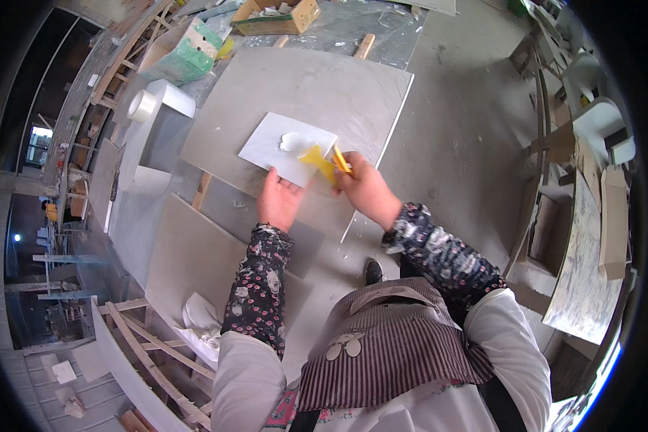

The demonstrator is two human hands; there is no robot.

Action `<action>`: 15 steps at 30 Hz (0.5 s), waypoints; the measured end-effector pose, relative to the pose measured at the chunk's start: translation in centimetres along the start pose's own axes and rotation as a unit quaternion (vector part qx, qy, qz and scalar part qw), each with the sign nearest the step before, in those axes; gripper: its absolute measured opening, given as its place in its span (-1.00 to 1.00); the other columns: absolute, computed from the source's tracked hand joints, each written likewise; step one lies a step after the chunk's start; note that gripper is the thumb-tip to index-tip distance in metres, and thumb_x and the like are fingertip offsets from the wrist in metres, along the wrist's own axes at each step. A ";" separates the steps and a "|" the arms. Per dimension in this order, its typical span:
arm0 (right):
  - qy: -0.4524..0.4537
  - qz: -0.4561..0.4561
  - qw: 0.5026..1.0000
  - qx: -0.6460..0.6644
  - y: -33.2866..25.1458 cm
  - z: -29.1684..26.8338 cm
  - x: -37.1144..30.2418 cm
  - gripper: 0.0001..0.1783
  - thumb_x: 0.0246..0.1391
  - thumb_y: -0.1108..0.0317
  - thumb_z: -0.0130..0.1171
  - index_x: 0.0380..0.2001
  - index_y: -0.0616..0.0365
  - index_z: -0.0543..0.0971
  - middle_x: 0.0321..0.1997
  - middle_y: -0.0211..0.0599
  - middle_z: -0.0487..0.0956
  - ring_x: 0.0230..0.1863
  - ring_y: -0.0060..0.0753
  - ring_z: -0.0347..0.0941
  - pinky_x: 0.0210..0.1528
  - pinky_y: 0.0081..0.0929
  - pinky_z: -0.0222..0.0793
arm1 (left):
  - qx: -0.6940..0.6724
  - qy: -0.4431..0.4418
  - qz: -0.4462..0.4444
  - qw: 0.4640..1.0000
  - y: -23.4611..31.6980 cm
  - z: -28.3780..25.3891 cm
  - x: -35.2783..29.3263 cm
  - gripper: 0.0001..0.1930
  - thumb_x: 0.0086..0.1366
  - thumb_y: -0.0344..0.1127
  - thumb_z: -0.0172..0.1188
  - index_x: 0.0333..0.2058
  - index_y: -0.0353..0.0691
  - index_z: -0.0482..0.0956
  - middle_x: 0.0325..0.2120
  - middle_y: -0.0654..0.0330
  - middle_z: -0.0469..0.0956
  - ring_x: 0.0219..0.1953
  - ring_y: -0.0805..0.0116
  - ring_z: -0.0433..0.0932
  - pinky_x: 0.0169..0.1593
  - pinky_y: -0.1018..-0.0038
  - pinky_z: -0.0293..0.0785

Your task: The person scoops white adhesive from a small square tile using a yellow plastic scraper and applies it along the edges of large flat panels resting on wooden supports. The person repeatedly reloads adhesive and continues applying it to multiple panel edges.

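A flat white board [261, 150] with a patch of white paste [292, 142] on top is over the large grey panel. My left hand [279, 201] holds its near edge, palm turned up, the thumb at the rim and the other fingers partly hidden at the edge. In my right hand [363, 186] is a yellow scraper [317, 160], its wide blade at the board's right part, close to the paste. A narrow orange-yellow piece [340, 160] also sticks up from the right fingers; I cannot tell whether it belongs to the scraper.
The large grey panel [324, 75] rests on wooden strips [365, 46]. Beyond it stand a cardboard box [277, 20] with scraps and a green-white box [183, 54]. A tape roll [142, 106] sits at left; another grey panel [194, 252] lies nearer. Stacked boards [583, 252] line the right.
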State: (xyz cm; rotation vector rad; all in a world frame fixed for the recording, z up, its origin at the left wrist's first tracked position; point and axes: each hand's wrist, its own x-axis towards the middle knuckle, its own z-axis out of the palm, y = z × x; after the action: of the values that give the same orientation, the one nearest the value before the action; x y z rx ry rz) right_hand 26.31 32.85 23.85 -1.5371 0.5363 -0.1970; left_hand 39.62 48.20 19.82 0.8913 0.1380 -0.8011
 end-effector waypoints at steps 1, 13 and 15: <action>-0.043 -0.020 0.999 0.006 -0.5 0.6 0.4 -0.68 0.31 0.29 0.00 0.00 0.30 0.40 -0.36 -0.27 0.57 -0.47 -0.57 0.53 -0.39 -0.60 0.44 | -0.001 0.011 -0.005 1.000 0.0 0.0 0.1 -0.52 0.49 -0.06 -0.21 0.21 -0.26 0.23 0.21 0.04 0.30 0.26 0.13 0.28 0.31 0.01 0.22; 0.297 -0.040 0.907 -0.296 3.8 -14.9 6.1 -0.64 0.08 0.31 0.09 -0.14 0.39 0.47 -0.38 0.15 0.59 -0.29 0.16 0.55 -0.21 -0.10 0.48 | 0.035 -0.009 -0.012 0.999 0.0 -0.2 -0.1 -0.50 0.47 0.02 -0.18 0.20 -0.18 0.29 0.19 0.10 0.35 0.22 0.21 0.33 0.26 0.20 0.25; 0.311 -0.072 0.894 -0.316 5.1 -16.4 8.4 -0.67 0.09 0.38 0.01 -0.12 0.39 0.49 -0.34 0.19 0.59 -0.22 0.19 0.54 -0.14 -0.07 0.46 | 0.038 0.003 -0.005 0.999 0.0 0.0 -0.1 -0.51 0.46 0.02 -0.16 0.18 -0.19 0.30 0.18 0.10 0.36 0.21 0.22 0.33 0.24 0.20 0.26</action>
State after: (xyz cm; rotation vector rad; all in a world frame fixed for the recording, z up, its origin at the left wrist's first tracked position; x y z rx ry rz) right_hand 25.23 14.65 18.00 -2.1578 1.0664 -0.6980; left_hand 39.52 48.27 19.87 0.9657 0.1183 -0.8176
